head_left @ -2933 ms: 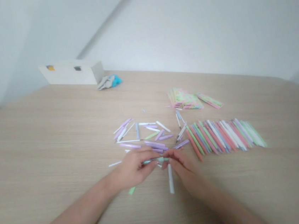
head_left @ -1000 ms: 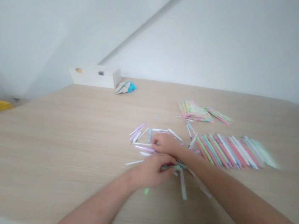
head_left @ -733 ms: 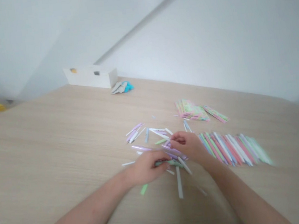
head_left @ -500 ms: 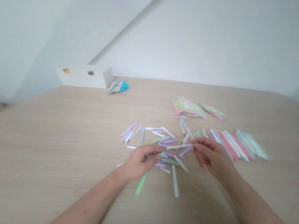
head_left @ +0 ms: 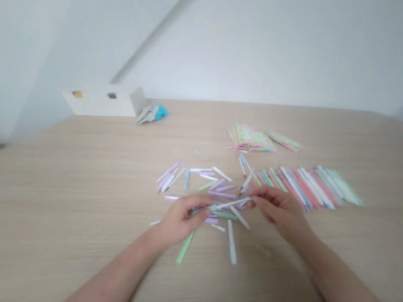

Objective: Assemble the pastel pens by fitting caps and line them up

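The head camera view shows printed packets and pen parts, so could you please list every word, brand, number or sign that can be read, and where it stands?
No text can be read with certainty.
Stack of packets: coloured print, too blurred to read.
Single packet: print, too blurred to read.
Pen parts: any marks are too small to read.
White box: no lettering shows.

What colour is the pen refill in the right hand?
The pen refill is white, best seen in the head view.
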Available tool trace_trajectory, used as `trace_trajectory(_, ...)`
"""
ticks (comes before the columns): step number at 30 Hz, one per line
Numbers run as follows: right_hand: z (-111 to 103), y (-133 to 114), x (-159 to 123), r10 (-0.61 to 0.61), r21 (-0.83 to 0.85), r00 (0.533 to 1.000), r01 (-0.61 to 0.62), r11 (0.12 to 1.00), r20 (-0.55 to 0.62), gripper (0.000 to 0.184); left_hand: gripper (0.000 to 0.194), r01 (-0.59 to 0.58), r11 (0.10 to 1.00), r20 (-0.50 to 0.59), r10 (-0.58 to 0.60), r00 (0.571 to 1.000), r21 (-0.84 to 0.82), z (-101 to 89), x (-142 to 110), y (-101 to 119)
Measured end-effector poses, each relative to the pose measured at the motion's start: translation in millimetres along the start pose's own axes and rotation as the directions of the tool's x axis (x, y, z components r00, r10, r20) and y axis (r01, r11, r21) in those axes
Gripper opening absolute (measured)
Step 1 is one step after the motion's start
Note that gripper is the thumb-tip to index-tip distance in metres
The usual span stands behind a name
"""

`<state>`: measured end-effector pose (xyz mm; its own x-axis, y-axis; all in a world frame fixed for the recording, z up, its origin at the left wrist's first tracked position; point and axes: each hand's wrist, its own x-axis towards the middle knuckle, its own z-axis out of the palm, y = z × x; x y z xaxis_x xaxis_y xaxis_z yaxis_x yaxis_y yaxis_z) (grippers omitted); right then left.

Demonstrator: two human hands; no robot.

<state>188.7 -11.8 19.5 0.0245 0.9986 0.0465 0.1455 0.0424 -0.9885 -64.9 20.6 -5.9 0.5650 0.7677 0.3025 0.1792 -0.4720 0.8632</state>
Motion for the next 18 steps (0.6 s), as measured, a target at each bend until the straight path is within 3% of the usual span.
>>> trace_trajectory(6, 9, 1, -2, -0.006, -0.086, 0.999, 0.01, 0.996, 0.048, 0.019, 0.023, -0.01, 1.0, 0.03, 0.01, 1.0, -0.009, 1.3, 0, 2)
trace_trajectory(18, 26, 0, -6, 0.073, -0.013, 0.99, -0.072, 0.997, 0.116, 0.024, 0.024, 0.011, 1.0, 0.064, -0.011, 0.998, 0.005, 6.3, 0, 4)
